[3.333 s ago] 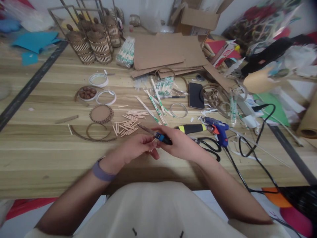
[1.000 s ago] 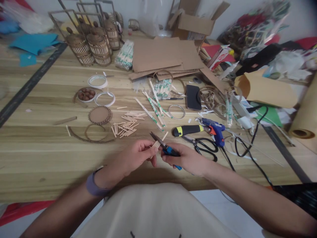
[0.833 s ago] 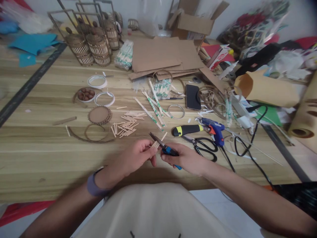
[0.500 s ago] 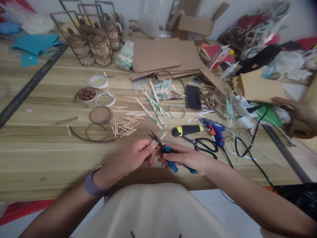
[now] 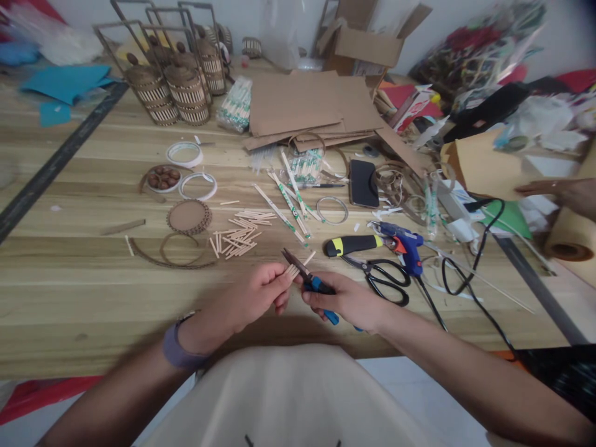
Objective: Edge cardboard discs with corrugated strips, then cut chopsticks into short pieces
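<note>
My left hand (image 5: pixel 267 287) is closed on a small bunch of thin wooden sticks (image 5: pixel 292 270), their ends poking out past the thumb. My right hand (image 5: pixel 342 299) grips blue-handled pliers (image 5: pixel 321 286), fingers wrapped round the handles. The dark jaws lie across the sticks, and one stick reaches out beyond them to the upper right. Whether the jaws touch the wood I cannot tell. Just beyond my hands is a loose pile of short cut sticks (image 5: pixel 243 234). Paper-wrapped chopsticks (image 5: pixel 291 205) lie farther back.
To the right lie a black-and-yellow utility knife (image 5: pixel 354 244), black scissors (image 5: pixel 386 276) and a blue glue gun (image 5: pixel 406 245) with its cord. A phone (image 5: pixel 364 183) and cardboard sheets (image 5: pixel 298 105) are behind. Woven lidded baskets (image 5: pixel 186 93) stand back left. Another person's hand (image 5: pixel 559 191) is at far right.
The pliers' handles have drawn closer together in my right hand, and the outer stick has shifted slightly right. At far right the other person's hand has moved a little to the right.
</note>
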Demonstrator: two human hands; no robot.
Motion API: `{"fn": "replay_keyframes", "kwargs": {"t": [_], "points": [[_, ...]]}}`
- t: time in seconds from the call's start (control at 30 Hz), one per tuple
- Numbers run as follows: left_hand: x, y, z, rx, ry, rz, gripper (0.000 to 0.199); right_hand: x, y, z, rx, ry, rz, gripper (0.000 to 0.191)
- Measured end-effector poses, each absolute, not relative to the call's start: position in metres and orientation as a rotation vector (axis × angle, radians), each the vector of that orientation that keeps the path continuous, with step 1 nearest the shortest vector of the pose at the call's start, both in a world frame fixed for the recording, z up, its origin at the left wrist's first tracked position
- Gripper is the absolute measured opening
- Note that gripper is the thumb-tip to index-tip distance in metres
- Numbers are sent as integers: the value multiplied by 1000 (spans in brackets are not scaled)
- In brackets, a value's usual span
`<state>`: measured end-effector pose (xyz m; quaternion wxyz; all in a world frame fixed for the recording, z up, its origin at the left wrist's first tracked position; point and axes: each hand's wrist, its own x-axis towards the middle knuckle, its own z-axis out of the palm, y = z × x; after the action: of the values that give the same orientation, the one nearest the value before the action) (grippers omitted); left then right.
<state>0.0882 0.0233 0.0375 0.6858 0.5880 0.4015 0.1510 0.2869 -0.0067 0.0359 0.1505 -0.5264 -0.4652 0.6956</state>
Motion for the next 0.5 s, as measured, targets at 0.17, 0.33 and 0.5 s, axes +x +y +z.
{"fn": "replay_keyframes", "kwargs": {"t": [0.17,0.33,0.5], "points": [[85,26,34,1365,934,346,43,291,-5,35,-1420,-1466,1935,43],[70,35,39,1439,1027,375,35,309,-3,41,-1610,-1634,1639,37],[70,36,41,1654,1067,198,31,305,2,44,-1745,-1970,745,24]]}}
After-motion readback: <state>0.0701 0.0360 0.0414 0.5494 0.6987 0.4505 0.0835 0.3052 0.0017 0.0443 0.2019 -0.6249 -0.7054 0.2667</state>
